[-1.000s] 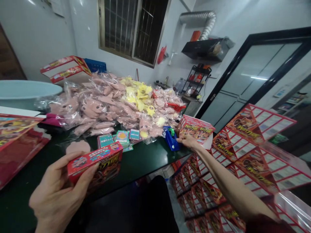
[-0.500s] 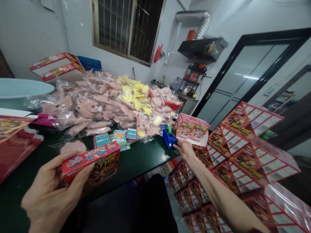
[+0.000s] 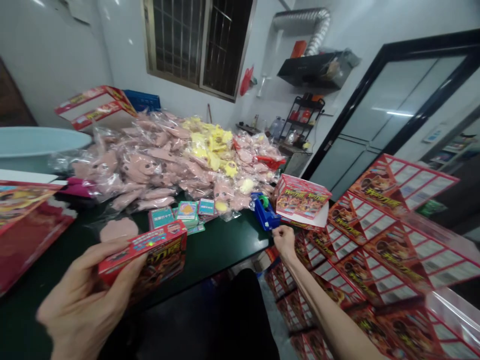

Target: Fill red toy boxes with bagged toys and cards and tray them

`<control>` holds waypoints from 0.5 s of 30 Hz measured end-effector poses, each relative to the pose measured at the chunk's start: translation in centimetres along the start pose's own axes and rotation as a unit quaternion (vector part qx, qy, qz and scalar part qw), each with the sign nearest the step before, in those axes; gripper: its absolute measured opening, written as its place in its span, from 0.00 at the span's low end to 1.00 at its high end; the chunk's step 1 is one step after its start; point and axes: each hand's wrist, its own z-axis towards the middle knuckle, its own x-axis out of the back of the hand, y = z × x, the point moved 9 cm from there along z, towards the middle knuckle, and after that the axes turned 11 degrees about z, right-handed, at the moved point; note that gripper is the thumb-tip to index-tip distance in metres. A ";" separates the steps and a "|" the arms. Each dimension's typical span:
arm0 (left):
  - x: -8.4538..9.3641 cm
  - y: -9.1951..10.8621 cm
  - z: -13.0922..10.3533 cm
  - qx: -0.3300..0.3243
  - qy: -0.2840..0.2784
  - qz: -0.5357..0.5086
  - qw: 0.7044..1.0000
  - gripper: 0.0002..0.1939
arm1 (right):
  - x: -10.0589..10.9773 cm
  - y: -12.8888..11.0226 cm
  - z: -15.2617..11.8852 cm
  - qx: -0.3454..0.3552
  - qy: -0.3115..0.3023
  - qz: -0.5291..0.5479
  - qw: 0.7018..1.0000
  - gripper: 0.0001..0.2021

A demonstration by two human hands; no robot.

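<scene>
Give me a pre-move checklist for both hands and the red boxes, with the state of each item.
1. Left hand grips the red printed cardboard box: ok.
2. Right hand is closed beside the blue tape dispenser; what it pinches: cannot tell.
3. Red box on the stack top sits level: ok.
4. Dark green table bare ahead of the held box: ok.
5. Held box's flaps closed: cannot tell.

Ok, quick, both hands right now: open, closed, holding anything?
Left hand: closed on a red box.
Right hand: curled shut, nothing visibly held, just below the red box stack.
</scene>
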 end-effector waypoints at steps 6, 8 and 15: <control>-0.3 2.2 -0.1 -0.080 -0.058 -0.021 0.995 0.13 | -4.0 -8.0 -9.7 0.079 -0.157 0.020 0.984 0.11; -0.3 2.7 0.0 -0.083 -0.069 -0.050 0.993 0.13 | -6.8 -12.5 -13.9 0.108 -0.244 0.061 0.962 0.09; -0.6 2.4 -0.3 -0.051 -0.101 -0.069 0.991 0.13 | -13.8 -20.5 -20.1 -0.009 -0.324 0.337 0.884 0.32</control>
